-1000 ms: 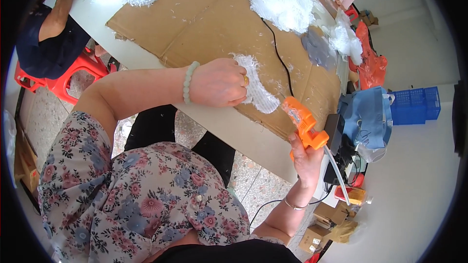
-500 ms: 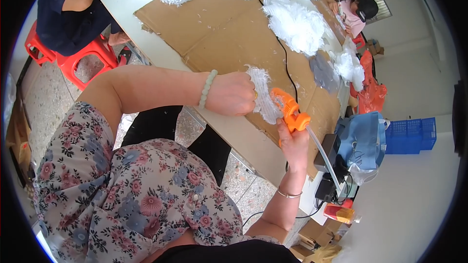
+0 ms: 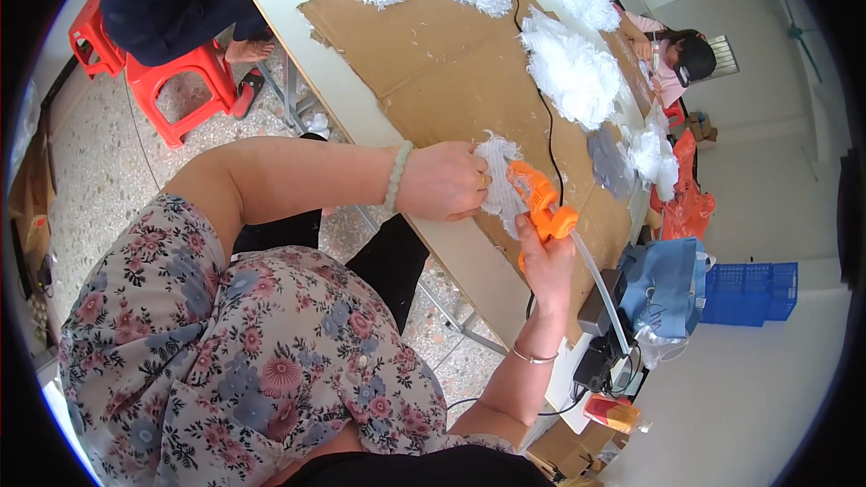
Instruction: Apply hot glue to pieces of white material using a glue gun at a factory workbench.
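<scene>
My left hand (image 3: pixel 444 180) is closed on the edge of a white fringed, ribbed strip (image 3: pixel 498 203) over the table's near edge; its fingertips are mostly hidden. My right hand (image 3: pixel 548 263) grips the handle of an orange glue gun (image 3: pixel 539 198), its fingers wrapped round it. The gun's tip points left and up and lies over the strip; I cannot tell whether it touches. A long pale glue stick (image 3: pixel 597 280) runs out of the gun's back end.
Brown cardboard (image 3: pixel 433 63) covers the table (image 3: pixel 307 36). White fringed heaps (image 3: pixel 573 68) lie on it, a black cable (image 3: pixel 548 117) crossing beside them. A blue bag (image 3: pixel 663 284) stands at the right. Red stools (image 3: pixel 185 90) and one person (image 3: pixel 171 18) are left, another person (image 3: pixel 672 63) far right.
The view has shifted, so the table sits further right and lower. The glue gun's tip now shows over the strip's upper part. Both hands keep their grips.
</scene>
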A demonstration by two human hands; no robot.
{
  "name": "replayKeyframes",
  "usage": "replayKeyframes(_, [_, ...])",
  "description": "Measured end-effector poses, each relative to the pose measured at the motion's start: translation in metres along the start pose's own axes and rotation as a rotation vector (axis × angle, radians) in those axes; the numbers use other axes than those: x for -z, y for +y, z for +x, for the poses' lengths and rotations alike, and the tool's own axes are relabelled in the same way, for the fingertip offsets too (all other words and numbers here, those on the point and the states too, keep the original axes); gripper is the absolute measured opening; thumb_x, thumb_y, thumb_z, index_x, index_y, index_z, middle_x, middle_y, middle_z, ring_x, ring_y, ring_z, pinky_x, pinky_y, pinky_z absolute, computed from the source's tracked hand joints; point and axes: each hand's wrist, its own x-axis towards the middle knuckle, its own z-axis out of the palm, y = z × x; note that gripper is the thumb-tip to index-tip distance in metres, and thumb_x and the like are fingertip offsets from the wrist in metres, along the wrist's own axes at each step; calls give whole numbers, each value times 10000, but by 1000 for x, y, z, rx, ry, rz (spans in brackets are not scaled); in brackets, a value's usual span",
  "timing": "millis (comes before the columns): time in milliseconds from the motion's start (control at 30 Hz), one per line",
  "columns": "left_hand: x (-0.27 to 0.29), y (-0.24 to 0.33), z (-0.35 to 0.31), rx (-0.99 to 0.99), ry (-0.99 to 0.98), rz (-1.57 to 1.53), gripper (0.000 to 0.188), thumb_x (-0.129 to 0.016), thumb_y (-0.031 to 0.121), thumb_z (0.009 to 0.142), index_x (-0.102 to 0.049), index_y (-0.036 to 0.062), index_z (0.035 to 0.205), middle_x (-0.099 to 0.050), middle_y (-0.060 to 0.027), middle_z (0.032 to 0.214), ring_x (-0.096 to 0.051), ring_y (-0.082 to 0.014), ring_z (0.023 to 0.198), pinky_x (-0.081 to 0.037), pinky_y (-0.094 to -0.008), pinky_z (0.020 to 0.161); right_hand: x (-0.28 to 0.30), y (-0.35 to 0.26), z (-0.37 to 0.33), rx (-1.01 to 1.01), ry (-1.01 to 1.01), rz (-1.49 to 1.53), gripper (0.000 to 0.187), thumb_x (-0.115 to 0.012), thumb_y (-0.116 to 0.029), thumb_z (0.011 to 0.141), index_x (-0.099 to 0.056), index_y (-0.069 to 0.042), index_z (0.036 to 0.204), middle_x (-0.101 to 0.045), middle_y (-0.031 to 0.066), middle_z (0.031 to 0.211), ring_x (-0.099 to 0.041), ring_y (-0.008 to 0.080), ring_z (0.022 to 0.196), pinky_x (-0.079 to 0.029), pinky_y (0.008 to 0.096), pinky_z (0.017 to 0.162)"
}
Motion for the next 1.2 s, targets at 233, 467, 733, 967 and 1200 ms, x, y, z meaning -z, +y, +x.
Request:
replayKeyframes(233, [-2,3,-3,32,0,-18,187,-651,218,736,-640,37,781,-611,-44,888,-566,-190,820,-466,-348,726,-5,28,15,-89,-3,51,299,-647,-200,853,-591,2,1066,-627,71,823,-585,160,766,-476,319,708])
replayKeyframes(467, [1,3,0,42,-49,-30,174,-647,215,733,-639,46,770,-572,-37,853,-559,-184,793,-467,-340,715,-4,33,22,-98,-31,125,220,-628,-189,878,-586,1,981,-586,14,781,-536,80,695,-439,241,600])
replayKeyframes(733, [0,4,-2,31,-24,-26,140,-634,193,737,-640,52,741,-579,-30,779,-561,-197,779,-479,-337,734,-2,32,23,-120,-58,118,212,-629,-199,874,-592,-6,954,-585,10,769,-530,86,686,-432,252,602])
replayKeyframes(967, [6,6,-4,12,117,31,146,-641,207,719,-615,78,655,-565,7,644,-537,-170,755,-464,-314,703,2,28,19,-54,-125,126,175,-622,-163,879,-589,-6,947,-582,2,776,-527,82,706,-427,249,625])
replayKeyframes(1200, [12,9,-3,44,8,4,158,-656,185,734,-649,44,805,-605,-3,815,-533,-185,839,-465,-339,790,5,29,24,-84,-131,139,170,-631,-159,870,-584,-10,938,-566,-5,763,-512,81,692,-423,245,626])
